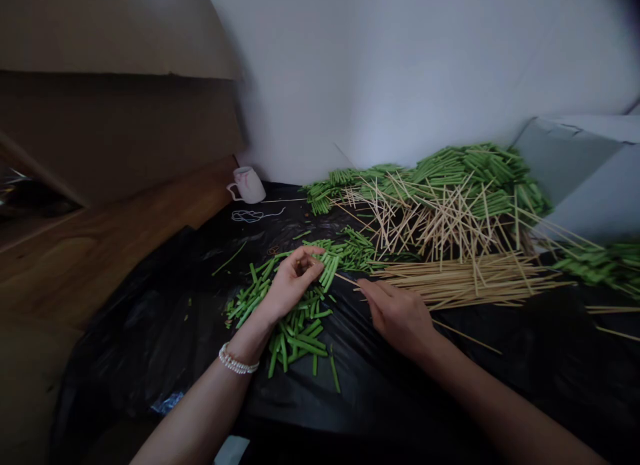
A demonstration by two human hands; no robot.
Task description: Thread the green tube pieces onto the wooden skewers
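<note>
My left hand (299, 278), with a beaded bracelet (237, 361) at the wrist, pinches a short row of cut green stems (329, 270) above the loose pile. Between finger and thumb of my right hand (397, 312) is a thin wooden stick (346, 278); it points left to the row of stems, where its tip is hidden. Loose green pieces (305, 342) lie beneath and in front of my left hand. Right of centre, a bundle of long sticks (465, 282) lies beyond my right hand.
Crossed sticks (440, 218) lie against stacked green bunches (475, 168) by the wall. A mug (249, 185) and a looped cord (247, 216) are at the back left. Black plastic sheeting (165, 305) covers the surface. A pale box (575, 158) stands at right.
</note>
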